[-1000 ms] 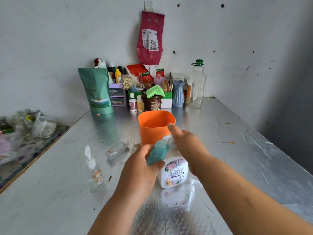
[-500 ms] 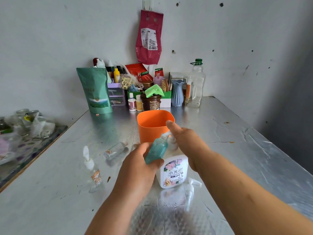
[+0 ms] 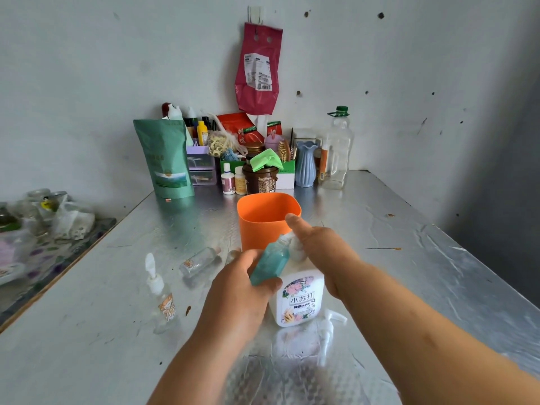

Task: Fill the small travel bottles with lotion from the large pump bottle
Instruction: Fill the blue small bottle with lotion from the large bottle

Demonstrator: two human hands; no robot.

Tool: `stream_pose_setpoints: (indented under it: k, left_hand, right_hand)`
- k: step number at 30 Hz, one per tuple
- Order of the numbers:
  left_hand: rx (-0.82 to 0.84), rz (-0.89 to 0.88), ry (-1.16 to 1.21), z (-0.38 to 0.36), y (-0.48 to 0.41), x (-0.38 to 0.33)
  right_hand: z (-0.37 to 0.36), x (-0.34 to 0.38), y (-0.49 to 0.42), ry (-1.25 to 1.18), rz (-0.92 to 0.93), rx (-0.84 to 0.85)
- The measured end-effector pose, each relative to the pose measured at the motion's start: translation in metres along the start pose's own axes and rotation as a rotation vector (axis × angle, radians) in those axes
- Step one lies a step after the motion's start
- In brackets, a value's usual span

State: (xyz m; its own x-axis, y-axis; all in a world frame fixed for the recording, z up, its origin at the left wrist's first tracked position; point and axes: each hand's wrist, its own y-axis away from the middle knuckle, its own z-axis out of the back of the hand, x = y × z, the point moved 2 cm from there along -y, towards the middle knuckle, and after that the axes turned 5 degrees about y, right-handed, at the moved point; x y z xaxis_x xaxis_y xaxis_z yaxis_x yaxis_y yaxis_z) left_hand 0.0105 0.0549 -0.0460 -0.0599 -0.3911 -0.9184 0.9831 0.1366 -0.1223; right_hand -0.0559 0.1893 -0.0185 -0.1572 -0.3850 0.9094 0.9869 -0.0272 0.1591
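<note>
The large white pump bottle [image 3: 298, 302] with a flower label stands on the metal table. My left hand [image 3: 242, 290] grips a small teal travel bottle [image 3: 270, 263], tilted with its neck up against the pump spout. My right hand [image 3: 321, 249] rests on top of the pump head and hides it, index finger stretched straight forward. A clear travel bottle with a white spray top [image 3: 160, 299] stands upright to the left. Another clear bottle [image 3: 201, 261] lies on its side behind it. A third clear one [image 3: 233, 255] is mostly hidden behind my left hand.
An orange cup [image 3: 260, 226] stands just behind the pump bottle. A loose white pump [image 3: 327, 327] lies at the bottle's right foot. Pouches, jars, a blue vase [image 3: 305, 165] and a clear jug crowd the back wall. Bags and jars sit on a lower table [image 3: 73, 252] at left.
Both hands stay at the pump with the teal bottle held at the spout. Only the camera view has shifted slightly.
</note>
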Motion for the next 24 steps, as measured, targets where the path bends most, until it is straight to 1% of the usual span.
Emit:
stream_pose_setpoints:
  k: [2,6,9,12,14,17,24]
  left_hand:
    - [-0.004,-0.007,-0.008,0.002,0.000,-0.002]
    - [-0.012,-0.012,-0.025,0.002,0.000,-0.006]
    - [-0.015,-0.006,-0.022,0.001,-0.001,-0.005]
    - [-0.017,-0.007,-0.019,0.001,-0.002,-0.004]
    - [-0.013,-0.005,-0.014,0.000,-0.003,-0.002]
    - [-0.014,-0.005,-0.013,0.000,-0.003,0.000]
    - [-0.009,0.009,-0.035,0.001,-0.002,0.002]
  right_hand:
    - [0.002,0.003,-0.001,-0.010,-0.023,0.019]
    - [0.003,0.005,-0.001,-0.021,-0.014,0.020]
    - [0.002,0.004,0.000,-0.001,0.013,0.006]
    - [0.001,0.000,0.000,0.009,0.085,-0.048]
    - [0.000,-0.004,-0.002,0.016,0.103,-0.046]
    - [-0.001,-0.005,-0.006,-0.008,0.053,-0.020]
    - [-0.004,-0.008,-0.005,0.011,0.039,-0.038]
